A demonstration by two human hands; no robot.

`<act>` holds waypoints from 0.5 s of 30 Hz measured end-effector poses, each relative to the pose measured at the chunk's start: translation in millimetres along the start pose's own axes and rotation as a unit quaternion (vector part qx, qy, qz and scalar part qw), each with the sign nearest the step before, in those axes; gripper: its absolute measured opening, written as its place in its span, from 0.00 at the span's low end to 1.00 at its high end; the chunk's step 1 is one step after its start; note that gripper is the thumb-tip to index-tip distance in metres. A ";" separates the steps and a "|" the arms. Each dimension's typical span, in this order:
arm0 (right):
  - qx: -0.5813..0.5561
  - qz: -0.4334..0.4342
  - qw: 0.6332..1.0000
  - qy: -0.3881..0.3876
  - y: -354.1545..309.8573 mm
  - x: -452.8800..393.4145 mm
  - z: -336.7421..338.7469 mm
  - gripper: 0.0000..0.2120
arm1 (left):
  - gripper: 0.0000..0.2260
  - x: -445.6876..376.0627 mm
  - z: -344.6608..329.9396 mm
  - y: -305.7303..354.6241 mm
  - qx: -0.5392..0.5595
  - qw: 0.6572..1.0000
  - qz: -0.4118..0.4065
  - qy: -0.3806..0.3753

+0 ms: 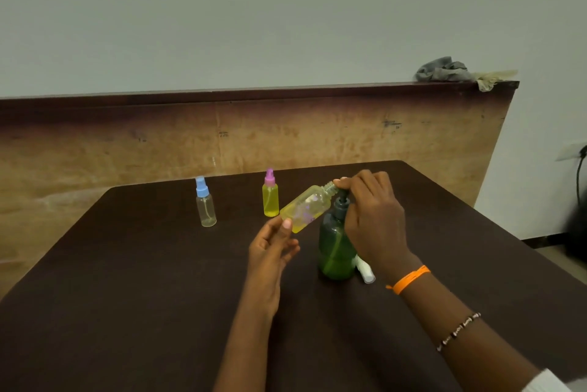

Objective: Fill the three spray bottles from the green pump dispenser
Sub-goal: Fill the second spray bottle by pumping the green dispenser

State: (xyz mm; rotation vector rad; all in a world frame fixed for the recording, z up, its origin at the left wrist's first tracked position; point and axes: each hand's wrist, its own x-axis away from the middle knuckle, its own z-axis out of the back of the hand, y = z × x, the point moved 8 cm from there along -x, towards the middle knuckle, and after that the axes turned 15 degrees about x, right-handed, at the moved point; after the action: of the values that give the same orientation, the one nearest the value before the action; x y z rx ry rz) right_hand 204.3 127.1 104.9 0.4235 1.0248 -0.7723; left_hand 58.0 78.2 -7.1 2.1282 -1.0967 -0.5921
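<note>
Worktop: dark brown, carrying two capped spray bottles far left.
Wall: pale, standing behind a wooden board.
Left hand: pinching the tilted open bottle.
Right hand: pressing the green dispenser pump, fingers curling.

- A single head-worn, wide-angle camera is looking forward and down from the person's own standpoint.
- It is facing across the dark counter toward a wooden board and a pale wall behind it.
- It is sitting close above the forearms, which are entering from the bottom edge.
- No second view is sharing this scene.
</note>
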 end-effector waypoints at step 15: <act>0.028 0.002 0.999 0.038 -0.6 -6.4 -1.0 0.11 | 0.14 3.1 -0.1 -0.4 0.006 1.000 0.003 0.000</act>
State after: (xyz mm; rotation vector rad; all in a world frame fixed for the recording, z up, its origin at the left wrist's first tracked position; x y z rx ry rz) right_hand 201.4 129.8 110.1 0.5061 1.0739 -0.7874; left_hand 60.0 75.9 -7.6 2.1354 -1.1088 -0.5829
